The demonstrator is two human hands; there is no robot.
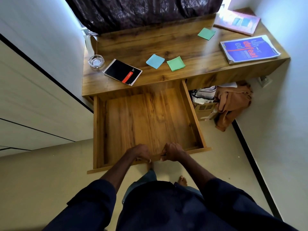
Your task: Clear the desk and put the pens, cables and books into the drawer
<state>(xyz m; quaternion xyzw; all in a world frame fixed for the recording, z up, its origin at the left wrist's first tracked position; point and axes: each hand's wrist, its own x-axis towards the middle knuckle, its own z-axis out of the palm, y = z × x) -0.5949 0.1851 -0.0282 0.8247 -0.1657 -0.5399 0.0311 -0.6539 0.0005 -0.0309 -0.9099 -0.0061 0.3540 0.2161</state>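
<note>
The drawer (194, 117) stands pulled far out from under the left half of the tabletop (150, 42), its wooden bottom in full view. Both hands clamp its front edge near the middle, close together but not touching: the left hand (141, 153) and the right hand (173, 151) each curl their fingers over the rim.

On the tabletop, near the front edge just above the drawer, lies a black notebook (122, 72) with a red label whose writing is too small to read. At the right end lies a blue book (250, 48) – its orange and pale lettering reads "un-defeated", upside down from here. A pinkish book (237, 21) sits in the far right corner; its cover is blurred by glare.

Between the books lie a light blue note pad (155, 61), a green note pad (175, 63) just beside it, and a second green pad (206, 33) farther back. A glass ashtray (96, 61) stands at the left edge. A dark curtain (143, 12) hangs behind.

Right of the drawer, under the tabletop, a cardboard box (204, 107) and a brown cloth (233, 100) crowd the floor – walls close in on both sides.
</note>
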